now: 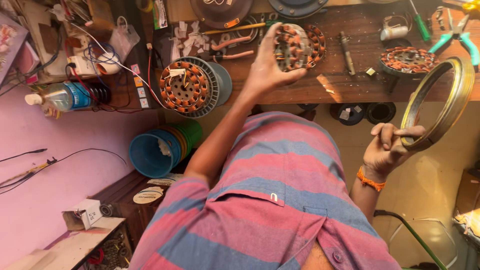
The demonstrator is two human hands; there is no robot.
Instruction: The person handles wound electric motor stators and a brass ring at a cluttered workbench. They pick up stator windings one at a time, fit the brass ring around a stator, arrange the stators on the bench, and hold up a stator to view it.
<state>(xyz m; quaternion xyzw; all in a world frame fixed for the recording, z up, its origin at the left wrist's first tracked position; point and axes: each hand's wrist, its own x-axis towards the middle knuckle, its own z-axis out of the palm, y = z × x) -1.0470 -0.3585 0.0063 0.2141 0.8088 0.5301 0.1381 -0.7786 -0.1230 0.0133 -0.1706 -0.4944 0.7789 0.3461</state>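
Observation:
My left hand [265,70] is raised over the wooden workbench [350,75], shut on a round motor stator [291,46] wound with copper coils. My right hand [387,147] is lower and to the right, off the bench edge. It grips a large brass-coloured metal ring [442,102] by its lower rim, with the ring tilted on edge. An orange thread band circles that wrist. My striped pink and blue shirt [270,210] fills the bottom of the view.
A second copper-wound stator in a grey ribbed housing [189,87] lies at the bench's left; a third [407,60] lies at the right. Teal-handled pliers [457,37], a green screwdriver [419,22], stacked blue and green tubs [160,150], a plastic bottle [62,96] and wires surround them.

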